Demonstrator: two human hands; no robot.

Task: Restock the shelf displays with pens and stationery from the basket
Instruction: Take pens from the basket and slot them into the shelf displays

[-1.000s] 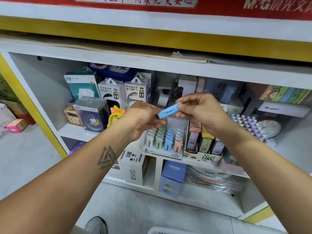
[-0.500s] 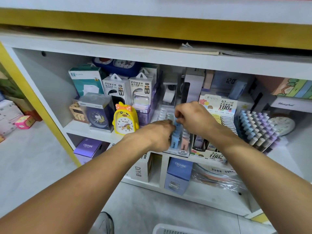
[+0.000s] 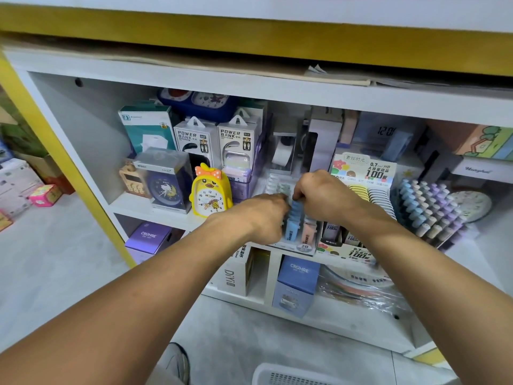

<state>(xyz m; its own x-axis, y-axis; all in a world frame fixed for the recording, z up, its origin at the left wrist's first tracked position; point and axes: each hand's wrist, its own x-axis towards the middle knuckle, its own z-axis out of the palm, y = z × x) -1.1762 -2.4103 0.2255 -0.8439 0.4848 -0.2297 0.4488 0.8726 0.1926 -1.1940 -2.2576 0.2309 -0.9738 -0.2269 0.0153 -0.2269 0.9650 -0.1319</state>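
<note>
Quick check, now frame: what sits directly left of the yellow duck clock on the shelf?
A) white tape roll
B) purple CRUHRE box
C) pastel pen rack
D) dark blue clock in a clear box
D: the dark blue clock in a clear box stands immediately left of the yellow duck clock on the same shelf board.

Two white hanging boxes (image 3: 194,140) (image 3: 236,140) each say "POWER BANK". A purple square box (image 3: 148,236) and a blue tall box (image 3: 298,273) both say "CRUHRE". A colourful card sign (image 3: 363,170) reads "0.7", "HB" and "100". A clear plastic tray (image 3: 304,246) says "2B". A white narrow box (image 3: 231,275) says "DIYI". A dark clock screen (image 3: 385,131) shows "12:0".
</note>
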